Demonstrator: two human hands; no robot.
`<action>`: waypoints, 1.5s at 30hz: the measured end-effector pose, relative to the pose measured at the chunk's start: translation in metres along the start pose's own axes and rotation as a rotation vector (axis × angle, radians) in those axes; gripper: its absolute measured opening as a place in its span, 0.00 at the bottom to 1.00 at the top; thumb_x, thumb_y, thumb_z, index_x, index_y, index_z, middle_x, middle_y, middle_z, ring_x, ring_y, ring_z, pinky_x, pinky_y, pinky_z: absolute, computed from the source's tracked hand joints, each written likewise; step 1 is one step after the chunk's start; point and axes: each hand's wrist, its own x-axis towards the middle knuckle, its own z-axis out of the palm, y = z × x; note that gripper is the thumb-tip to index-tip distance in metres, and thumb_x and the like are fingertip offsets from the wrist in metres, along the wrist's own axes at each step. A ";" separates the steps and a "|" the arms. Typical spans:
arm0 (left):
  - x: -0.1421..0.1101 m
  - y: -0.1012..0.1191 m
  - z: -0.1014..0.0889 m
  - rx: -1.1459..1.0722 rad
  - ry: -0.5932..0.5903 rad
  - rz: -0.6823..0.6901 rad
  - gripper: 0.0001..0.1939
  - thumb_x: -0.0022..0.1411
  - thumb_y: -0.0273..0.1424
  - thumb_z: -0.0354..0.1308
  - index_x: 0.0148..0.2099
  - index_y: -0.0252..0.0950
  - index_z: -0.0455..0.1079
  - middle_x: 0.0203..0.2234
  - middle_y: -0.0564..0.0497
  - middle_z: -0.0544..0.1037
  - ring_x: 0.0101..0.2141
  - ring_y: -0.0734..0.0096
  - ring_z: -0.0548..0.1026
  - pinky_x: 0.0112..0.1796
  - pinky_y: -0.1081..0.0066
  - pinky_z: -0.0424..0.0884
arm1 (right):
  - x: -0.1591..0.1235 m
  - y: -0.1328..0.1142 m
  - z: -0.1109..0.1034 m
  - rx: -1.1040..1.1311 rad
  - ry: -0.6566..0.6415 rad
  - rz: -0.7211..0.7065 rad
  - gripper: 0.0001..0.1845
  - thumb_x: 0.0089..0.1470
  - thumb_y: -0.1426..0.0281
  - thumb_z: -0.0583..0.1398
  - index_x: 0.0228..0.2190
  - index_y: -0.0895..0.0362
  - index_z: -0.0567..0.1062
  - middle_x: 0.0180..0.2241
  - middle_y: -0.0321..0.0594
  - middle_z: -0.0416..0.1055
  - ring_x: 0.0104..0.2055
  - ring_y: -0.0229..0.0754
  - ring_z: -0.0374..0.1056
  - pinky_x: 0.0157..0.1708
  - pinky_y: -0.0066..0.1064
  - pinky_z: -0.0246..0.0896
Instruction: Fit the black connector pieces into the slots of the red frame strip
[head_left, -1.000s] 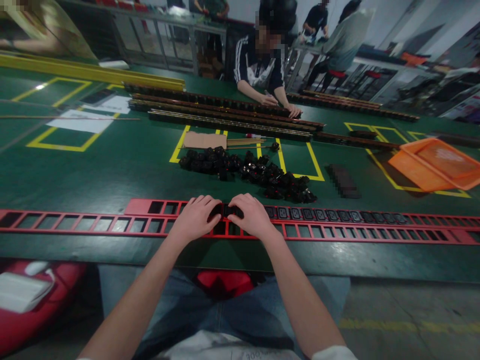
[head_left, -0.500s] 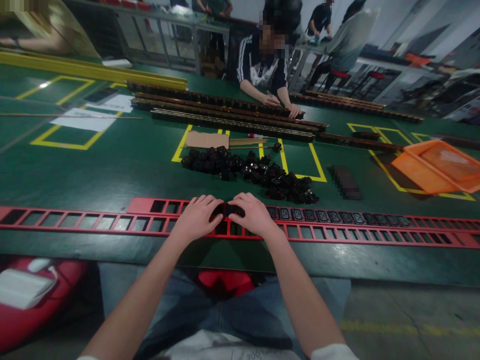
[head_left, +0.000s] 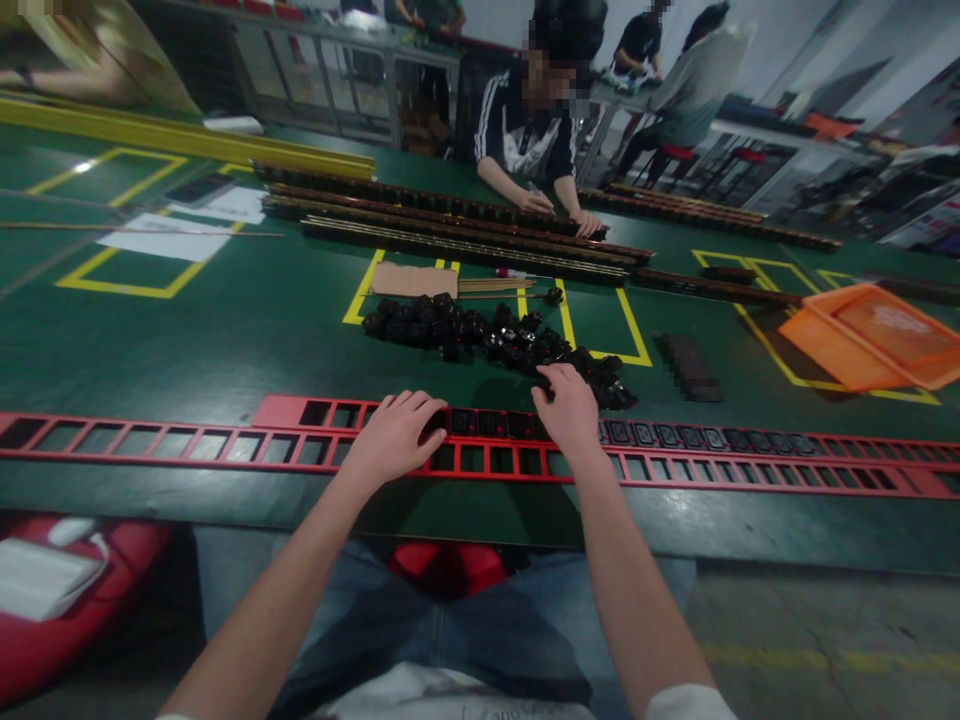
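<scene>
Black sockets [head_left: 643, 434] sit in a row in the back rail [head_left: 277, 411], the farther of two long red slotted rails lying side by side across a green table [head_left: 262, 345]. The front rail [head_left: 480, 474] lies nearest the wearer; many of its slots show the green surface through them.

The left hand [head_left: 397, 430] rests over the back rail at the left part of the row. Its fingers are together and bent, with the thumb apart from them in a C shape around something dark; whether they grip it, I cannot tell.

The right hand [head_left: 574, 412] is reached out over the row, hiding part of it. Its fingers are loosely curved, thumb and forefinger parted, with nothing visible between them. The fingertips are at the near edge of a loose pile [head_left: 517, 348] of black pieces; whether they touch it is unclear.

Beyond the pile lie a piece of cardboard [head_left: 414, 280] and some thin sticks [head_left: 495, 285]. A blurred dark slab [head_left: 688, 367] lies right of the pile, and farther right an orange tray [head_left: 814, 335] sits tilted. Past these, long dark bars [head_left: 465, 245] cross the table, with white papers [head_left: 165, 240] to their left. A co-worker [head_left: 517, 140] in a striped-sleeve top leans over the bars from the far side, both hands at them.
</scene>
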 end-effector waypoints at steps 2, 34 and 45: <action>0.000 0.000 0.001 -0.005 0.002 -0.002 0.17 0.67 0.37 0.51 0.56 0.39 0.67 0.46 0.46 0.75 0.48 0.57 0.70 0.48 0.56 0.65 | -0.001 0.004 0.003 -0.021 0.003 0.024 0.18 0.56 0.71 0.59 0.49 0.57 0.75 0.49 0.47 0.71 0.50 0.52 0.67 0.48 0.45 0.65; 0.000 0.001 -0.001 -0.037 0.008 -0.012 0.18 0.66 0.37 0.52 0.56 0.40 0.67 0.47 0.46 0.75 0.48 0.56 0.70 0.47 0.56 0.65 | 0.063 -0.076 0.054 0.096 -0.244 -0.236 0.23 0.55 0.71 0.62 0.53 0.55 0.68 0.55 0.47 0.65 0.55 0.51 0.61 0.51 0.45 0.62; 0.000 0.000 0.000 -0.026 0.011 -0.009 0.17 0.66 0.37 0.52 0.55 0.40 0.67 0.47 0.46 0.75 0.47 0.56 0.70 0.47 0.56 0.65 | 0.061 -0.081 0.053 0.104 -0.267 -0.229 0.27 0.56 0.69 0.63 0.56 0.51 0.65 0.46 0.44 0.73 0.50 0.50 0.65 0.48 0.43 0.60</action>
